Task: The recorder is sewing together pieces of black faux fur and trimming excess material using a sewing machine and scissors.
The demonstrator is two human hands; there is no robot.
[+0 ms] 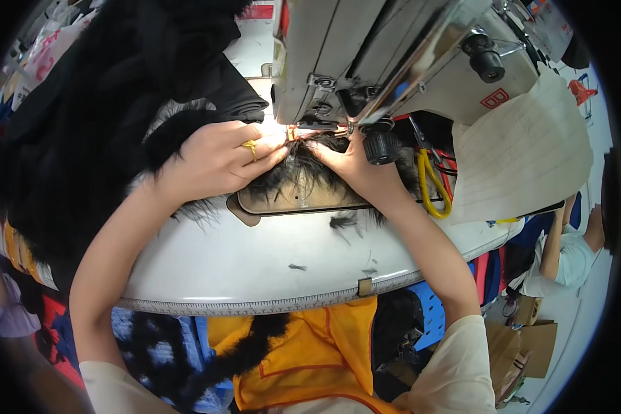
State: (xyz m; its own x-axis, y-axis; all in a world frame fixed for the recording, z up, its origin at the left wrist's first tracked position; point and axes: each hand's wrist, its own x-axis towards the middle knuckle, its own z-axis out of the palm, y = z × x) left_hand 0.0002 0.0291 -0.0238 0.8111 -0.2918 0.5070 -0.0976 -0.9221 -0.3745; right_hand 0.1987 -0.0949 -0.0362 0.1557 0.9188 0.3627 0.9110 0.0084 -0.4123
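Note:
My left hand [217, 159], with a yellow ring on one finger, is closed with its fingertips on black feather trim [307, 165] beside the lit needle area of a sewing machine [331, 55]. From the other side my right hand [369, 169] grips the same trim, thumb toward the presser foot; some of its fingers are hidden behind a black knob [381, 143]. A large heap of black fabric [110, 103] lies to the left and runs up to my left hand. The needle itself cannot be made out.
Yellow-handled scissors [431, 186] lie right of my right wrist, next to a pale sheet [524, 148]. A measuring tape [255, 308] follows the white table's front edge. Loose feathers [345, 221] lie on the tabletop. Another person [566, 255] sits at far right, near a cardboard box [524, 345].

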